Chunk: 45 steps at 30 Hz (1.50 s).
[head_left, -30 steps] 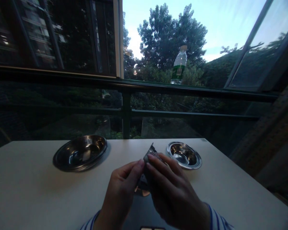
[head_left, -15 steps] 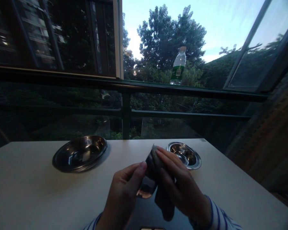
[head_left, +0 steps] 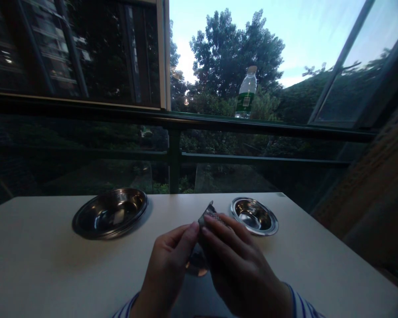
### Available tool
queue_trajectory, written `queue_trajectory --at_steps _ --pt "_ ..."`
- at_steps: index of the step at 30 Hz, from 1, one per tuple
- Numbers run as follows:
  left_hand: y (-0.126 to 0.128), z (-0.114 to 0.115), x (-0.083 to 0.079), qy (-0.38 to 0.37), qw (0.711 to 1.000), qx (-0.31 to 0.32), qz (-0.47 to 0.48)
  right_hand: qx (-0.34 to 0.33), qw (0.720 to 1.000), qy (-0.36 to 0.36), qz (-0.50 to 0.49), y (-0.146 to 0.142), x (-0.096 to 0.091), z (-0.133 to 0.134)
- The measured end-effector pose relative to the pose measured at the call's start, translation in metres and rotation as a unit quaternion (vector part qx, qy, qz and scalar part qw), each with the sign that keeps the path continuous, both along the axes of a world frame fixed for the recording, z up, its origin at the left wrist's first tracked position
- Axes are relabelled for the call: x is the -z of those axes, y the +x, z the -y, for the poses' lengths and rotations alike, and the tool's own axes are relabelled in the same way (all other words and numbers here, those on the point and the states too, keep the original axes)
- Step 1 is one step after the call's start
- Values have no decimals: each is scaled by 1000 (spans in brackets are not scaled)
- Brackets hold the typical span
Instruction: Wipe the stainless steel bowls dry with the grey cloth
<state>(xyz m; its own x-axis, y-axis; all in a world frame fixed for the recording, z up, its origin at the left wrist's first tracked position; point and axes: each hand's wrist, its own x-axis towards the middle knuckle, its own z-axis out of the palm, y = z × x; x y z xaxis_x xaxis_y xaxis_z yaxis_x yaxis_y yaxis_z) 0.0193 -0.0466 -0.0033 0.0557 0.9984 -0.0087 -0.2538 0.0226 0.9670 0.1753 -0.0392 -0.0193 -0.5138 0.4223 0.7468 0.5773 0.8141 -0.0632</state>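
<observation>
Holding one small dark crinkled packet point(head_left: 209, 215), we have our left hand point(head_left: 167, 274) and right hand point(head_left: 242, 269) both pinched tight on its upper corner, above the white table point(head_left: 36, 256), between the large round steel bowl point(head_left: 110, 213) and the small steel dish point(head_left: 254, 215). We judge it light, thin, pliable, slippery; best gripped at the sealed edge. Its body hangs behind our fingers, mostly hidden.

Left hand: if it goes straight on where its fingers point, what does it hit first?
The dark packet: the left hand pinches it against the right hand. Past those, the line runs roughly toward the small steel bowl, though depth is unclear.
</observation>
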Motion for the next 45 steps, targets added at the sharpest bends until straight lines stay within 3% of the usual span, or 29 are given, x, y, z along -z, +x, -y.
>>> queue_trajectory --at_steps 6,11,17,25,31,36,42,45 --pt "2 1 1 -3 1000 -7 -17 43 995 -71 -49 4 1 -2" --pt "0 0 3 11 1000 5 -5 -9 1000 -15 5 1 2 1" --pt "2 3 1 7 1000 -15 -9 43 994 -82 -55 5 2 -5" --pt "1 -1 3 -34 997 -1 67 3 998 41 54 -8 3 6" --pt "3 -1 2 -37 998 -2 55 47 998 -33 -16 3 1 -1" --pt "3 -2 2 -48 997 -2 66 5 999 39 28 0 2 2" --pt "3 -1 1 -42 998 5 47 40 998 -48 -25 3 3 -2" --pt "3 0 1 -48 997 2 55 12 1000 4 14 3 4 -1"
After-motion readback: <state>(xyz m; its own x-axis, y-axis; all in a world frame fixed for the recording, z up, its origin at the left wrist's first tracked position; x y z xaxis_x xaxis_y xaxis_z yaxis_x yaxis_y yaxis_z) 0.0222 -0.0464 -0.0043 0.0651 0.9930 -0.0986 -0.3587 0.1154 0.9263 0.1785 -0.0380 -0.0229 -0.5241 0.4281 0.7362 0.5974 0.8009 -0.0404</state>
